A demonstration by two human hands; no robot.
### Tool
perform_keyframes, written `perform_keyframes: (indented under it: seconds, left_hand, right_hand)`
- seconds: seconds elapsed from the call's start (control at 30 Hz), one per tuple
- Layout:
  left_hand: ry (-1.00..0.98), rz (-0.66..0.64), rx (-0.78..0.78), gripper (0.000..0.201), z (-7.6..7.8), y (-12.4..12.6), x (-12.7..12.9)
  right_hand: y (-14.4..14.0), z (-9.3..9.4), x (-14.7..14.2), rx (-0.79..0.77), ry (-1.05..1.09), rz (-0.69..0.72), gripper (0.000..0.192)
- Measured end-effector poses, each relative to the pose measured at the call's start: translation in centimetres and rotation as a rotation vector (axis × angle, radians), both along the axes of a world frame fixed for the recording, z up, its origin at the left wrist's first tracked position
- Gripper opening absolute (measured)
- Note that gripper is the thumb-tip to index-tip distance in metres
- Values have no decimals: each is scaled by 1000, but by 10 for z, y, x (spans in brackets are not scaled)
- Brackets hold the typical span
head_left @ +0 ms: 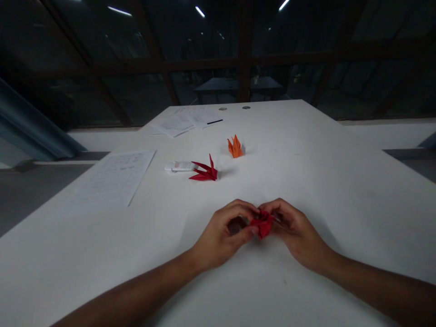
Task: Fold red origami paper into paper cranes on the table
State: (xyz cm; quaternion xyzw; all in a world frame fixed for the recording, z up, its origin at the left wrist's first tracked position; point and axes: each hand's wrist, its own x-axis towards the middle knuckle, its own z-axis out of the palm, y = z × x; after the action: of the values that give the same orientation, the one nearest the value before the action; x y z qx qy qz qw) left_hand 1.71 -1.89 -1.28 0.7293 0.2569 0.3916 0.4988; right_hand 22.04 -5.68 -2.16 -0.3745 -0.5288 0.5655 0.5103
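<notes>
Red paper: a small folded piece of red paper [261, 223] sits low and just right of the frame's centre, pinched from both sides, close over the table.
Left hand: the left hand [221, 236] is curled, thumb and fingertips closed on the paper's left edge, likely to steady a crease.
Right hand: the right hand [293, 229] is curled too, fingers gripping the paper's right side.
Finished pieces: a red folded figure [205, 171] and an orange folded figure [235, 147] stand apart above centre, well clear of the hands, seemingly set aside.
Tube: a white tube [180, 166] lies touching or just beside the red figure; I cannot tell which.
Sheets: a printed sheet [114, 177] lies at left; more papers [185, 120] and a dark pen [214, 121] lie at the far edge.
Surface: a plain white table [340, 181], matte.
Room: dim, with dark windows and ceiling lights in the upper frame.
</notes>
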Motion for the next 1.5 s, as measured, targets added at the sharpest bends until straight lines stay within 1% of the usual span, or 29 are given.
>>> perform_keyframes:
  seconds: [0.07,0.17,0.33,0.43,0.53,0.73,0.9,0.97,1.0,1.07,1.17,1.23,1.3,1.33,1.5]
  left_hand:
    - [-14,-33,107,7,1,0,-1]
    - [-13,-77,198,11,3,-1,-2]
    - [9,-60,334,14,5,-1,-2]
    - [24,-38,381,15,5,-1,-2]
    - [22,-22,428,16,4,-1,-2]
    - [-15,29,487,17,2,-2,-2]
    - [19,128,507,18,2,-3,-3]
    - [41,171,456,16,0,-3,-2]
    - [45,190,398,16,-2,-3,-2]
    - [33,208,232,21,-6,-4,1]
    - [-29,182,-4,40,-10,-4,4]
    - [-49,157,-95,49,-11,-4,5]
    - [-43,134,-143,54,-11,-4,5]
    - [-36,122,-163,52,-10,-3,5]
    - [2,76,-270,33,-8,-1,1]
  right_hand:
    - [-2,-1,0,36,34,31,12]
    - [-4,-3,1,66,68,64,10]
    - [-6,-5,2,58,52,69,9]
    - [-7,-4,1,35,38,86,10]
    - [-7,-3,1,43,-9,99,11]
    - [-6,-1,1,121,-57,16,16]
    - [-7,2,1,114,-109,-8,14]
    - [-9,2,1,102,-144,-21,13]
    - [-10,1,1,96,-156,-29,13]
    - [-11,1,1,90,-160,-31,13]
    - [-13,0,1,93,-147,-8,17]
    - [-14,0,0,86,-166,-13,20]
    - [-13,1,-1,76,-196,-39,19]
    - [-12,1,-1,70,-208,-44,17]
    - [-9,-1,0,47,-194,-30,13]
